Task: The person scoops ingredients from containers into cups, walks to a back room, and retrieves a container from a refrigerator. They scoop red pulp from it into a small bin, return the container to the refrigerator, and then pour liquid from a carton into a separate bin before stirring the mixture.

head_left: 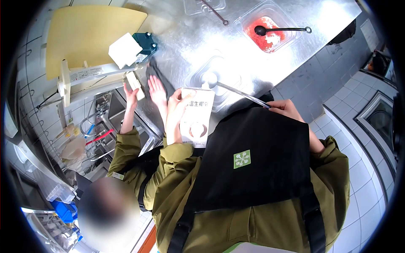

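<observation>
Standing by the steel table (253, 63), I see a co-worker's two hands farthest left of the white carton (196, 118): one hand (131, 96) is raised to a white fitting on a lever machine, and the other hand (157, 90) lies flat and open on the table just beside the carton. Neither belongs to the person in the black apron.

The person's left hand (177, 106) is closed around the carton's upper left edge, fingers wrapped over the front. The carton's foot is against the apron and its top points away over the table, so its long axis runs from the body towards the clear tub (219, 78), which sits just beyond the carton's top.

To the right of the carton, a thin long handle (240, 93) slants out of that tub. The right hand (286, 109) is pinched shut on the handle's near end, well apart from the carton. The left hand is plainly the one on the carton.

Far beyond the carton and to its right, a second tub (291, 19) holds red mash and a black spoon (278, 29).
</observation>
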A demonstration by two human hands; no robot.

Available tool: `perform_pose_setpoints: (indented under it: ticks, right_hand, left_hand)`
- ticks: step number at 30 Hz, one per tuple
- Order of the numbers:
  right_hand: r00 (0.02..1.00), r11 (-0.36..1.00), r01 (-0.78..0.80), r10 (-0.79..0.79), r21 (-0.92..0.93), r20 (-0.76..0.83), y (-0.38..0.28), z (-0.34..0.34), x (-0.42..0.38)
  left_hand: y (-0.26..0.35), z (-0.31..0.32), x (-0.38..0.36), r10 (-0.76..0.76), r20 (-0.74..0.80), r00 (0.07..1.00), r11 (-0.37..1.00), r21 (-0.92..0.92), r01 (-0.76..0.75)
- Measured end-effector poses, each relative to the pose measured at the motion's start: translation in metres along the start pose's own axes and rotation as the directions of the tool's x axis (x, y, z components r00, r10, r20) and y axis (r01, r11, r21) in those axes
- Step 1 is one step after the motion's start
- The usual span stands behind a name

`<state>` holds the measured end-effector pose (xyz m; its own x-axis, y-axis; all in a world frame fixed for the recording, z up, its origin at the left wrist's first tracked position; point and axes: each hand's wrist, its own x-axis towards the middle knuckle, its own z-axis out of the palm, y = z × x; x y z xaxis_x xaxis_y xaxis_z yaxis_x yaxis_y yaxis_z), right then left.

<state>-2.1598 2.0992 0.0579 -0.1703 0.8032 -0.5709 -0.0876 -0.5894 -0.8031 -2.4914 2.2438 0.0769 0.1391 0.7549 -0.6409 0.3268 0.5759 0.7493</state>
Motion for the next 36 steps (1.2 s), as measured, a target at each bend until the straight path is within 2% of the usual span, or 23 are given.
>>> perform_pose_setpoints:
  ticks: [4, 10, 13, 21, 36]
  right_hand:
    - [1.0, 1.0, 0.015, -0.016, -0.017, -0.023, 0.0, -0.001, -0.002]
    - [1.0, 1.0, 0.016, -0.016, -0.024, -0.021, -0.004, 0.001, -0.006]
    - [0.999, 0.998, 0.035, -0.036, -0.05, -0.018, -0.007, 0.003, -0.007]
    - [0.999, 0.994, 0.028, -0.031, -0.105, -0.025, -0.015, 0.004, -0.009]
    - [0.997, 0.99, 0.047, -0.054, -0.133, -0.053, -0.016, 0.004, -0.011]
  left_hand:
    - [0.003, 0.001, -0.001, 0.005, -0.007, 1.0, 0.999, 0.05, -0.004]
    - [0.0, 0.001, 0.001, 0.031, -0.013, 0.999, 0.999, 0.008, -0.031]
    - [0.0, 0.0, 0.0, 0.005, -0.006, 1.0, 0.999, 0.041, -0.005]
    - [0.007, 0.004, -0.003, -0.037, 0.005, 0.999, 0.999, -0.036, 0.037]
    - [0.012, 0.007, -0.005, -0.031, 0.005, 1.0, 0.999, -0.018, 0.031]
